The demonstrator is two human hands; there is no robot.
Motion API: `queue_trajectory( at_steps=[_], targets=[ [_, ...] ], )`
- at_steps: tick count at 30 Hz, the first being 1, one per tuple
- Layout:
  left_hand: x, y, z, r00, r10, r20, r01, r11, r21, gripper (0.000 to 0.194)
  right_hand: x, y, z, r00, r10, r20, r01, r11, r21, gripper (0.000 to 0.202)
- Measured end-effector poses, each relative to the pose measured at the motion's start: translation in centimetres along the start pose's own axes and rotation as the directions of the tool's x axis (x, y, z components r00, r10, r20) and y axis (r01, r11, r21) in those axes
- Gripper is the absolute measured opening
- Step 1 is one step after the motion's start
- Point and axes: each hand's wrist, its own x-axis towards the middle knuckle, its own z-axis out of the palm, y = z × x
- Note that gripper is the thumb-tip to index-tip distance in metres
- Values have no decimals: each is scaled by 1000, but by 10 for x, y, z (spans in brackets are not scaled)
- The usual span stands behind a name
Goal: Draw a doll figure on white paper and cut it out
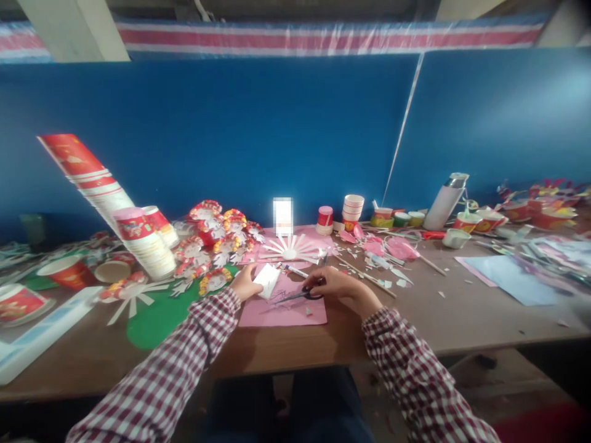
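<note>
My left hand grips a small piece of white paper between thumb and fingers, above a pink sheet. A pair of dark scissors is in my right hand, fingers at the handles and blades pointing left beneath the paper. The blades look apart from the paper. Dark drawn lines show on the pink sheet under the scissors. Just beyond my hands lies a cut paper cup spread into white strips, with a white marker in front of it.
Decorated paper figures cluster at left, beside a tall leaning stack of paper cups and a green sheet. Paper scraps, wooden sticks and pink pieces litter the right side. Farther right stand a thermos and a blue sheet.
</note>
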Motion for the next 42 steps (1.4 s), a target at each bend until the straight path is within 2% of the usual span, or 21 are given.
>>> queue_trajectory(
  at_steps=[3, 7, 12, 18, 24, 28, 33, 36, 40, 42],
  targets=[
    [-1, 0, -4, 999, -46, -10, 43, 980, -195, 57, 1, 1, -4, 1000, 12, -28, -9, 995, 95, 28],
    [0, 0, -4, 995, -95, -20, 78, 903, -423, 40, 4, 7, -2, 996, 32, -81, -8, 959, 284, 34],
    [3, 5, 6, 993, -116, 10, 96, 768, -633, 29, 5, 14, 6, 986, 67, -150, 38, 797, 603, 43],
    [9, 20, 17, 992, -122, 44, 108, 591, -799, 29, 9, 25, 7, 975, 108, -195, 80, 647, 758, 36],
    [14, 14, 19, 986, -154, 59, 124, 457, -881, 22, 14, 29, 8, 966, 155, -207, 79, 585, 807, 27],
    [13, 6, 20, 986, -150, 75, 130, 401, -907, 22, 17, 28, 10, 966, 174, -191, 51, 596, 801, 26],
    [8, 10, 17, 984, -137, 109, 148, 318, -936, 29, 19, 23, 11, 973, 144, -183, 56, 618, 784, 30],
    [5, 11, 15, 982, -134, 136, 174, 334, -926, 32, 18, 22, 12, 981, 112, -160, 57, 619, 783, 33],
    [5, 7, 19, 978, -140, 157, 203, 425, -882, 35, 18, 23, 14, 978, 114, -177, 69, 621, 781, 45],
    [7, 5, 21, 978, -121, 172, 208, 424, -882, 35, 20, 22, 15, 974, 123, -191, 73, 628, 775, 46]
  ],
)
